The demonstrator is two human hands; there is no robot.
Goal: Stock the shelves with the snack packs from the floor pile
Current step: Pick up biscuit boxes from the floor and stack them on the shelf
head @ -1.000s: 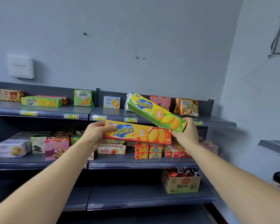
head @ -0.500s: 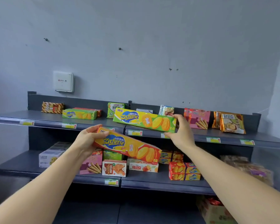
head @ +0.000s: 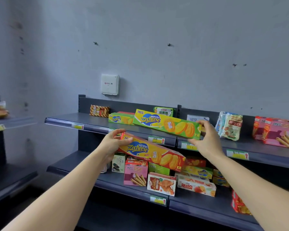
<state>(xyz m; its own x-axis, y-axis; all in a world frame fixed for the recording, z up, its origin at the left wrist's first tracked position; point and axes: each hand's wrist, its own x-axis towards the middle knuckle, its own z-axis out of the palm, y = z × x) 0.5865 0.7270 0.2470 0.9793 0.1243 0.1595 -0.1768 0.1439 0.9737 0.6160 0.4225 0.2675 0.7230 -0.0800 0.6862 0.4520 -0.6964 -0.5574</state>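
- Right hand (head: pixel 207 139) has the green box (head: pixel 167 126) by its right end. Thumb is under the bottom edge and fingers are curled over the top, so it's a proper grip.
- The green box stretches off to the left of the right hand, a bit tilted with the far end higher, over the front part of the top shelf (head: pixel 93 121). Honestly can't tell if it's resting on the shelf or just held over it.
- Its far end overlaps a second green box (head: pixel 121 119) that lies flat on the shelf, up and back from the left hand's fingertips.
- Left hand (head: pixel 113 144) is gripping the orange box (head: pixel 150 153) by its left end, fingers wrapped round the end and thumb lying on the front face.
- The orange box slopes from the left hand down to the right and ends low, just left of the right wrist. It's in the air, below the top shelf's front lip and in front of the stuff on the middle shelf (head: pixel 83 165).
- So both boxes sit between the hands, green above and orange below, with a gap between them as far as I can see.
- Right under the orange box, a pink box (head: pixel 135 174) of stick biscuits stands on the middle shelf, with more small boxes beside it.
- Just right of the right hand, a few snack bags (head: pixel 230 126) lean on the top shelf.
- Up above the left hand there's a white wall unit (head: pixel 109 84) on the grey wall.
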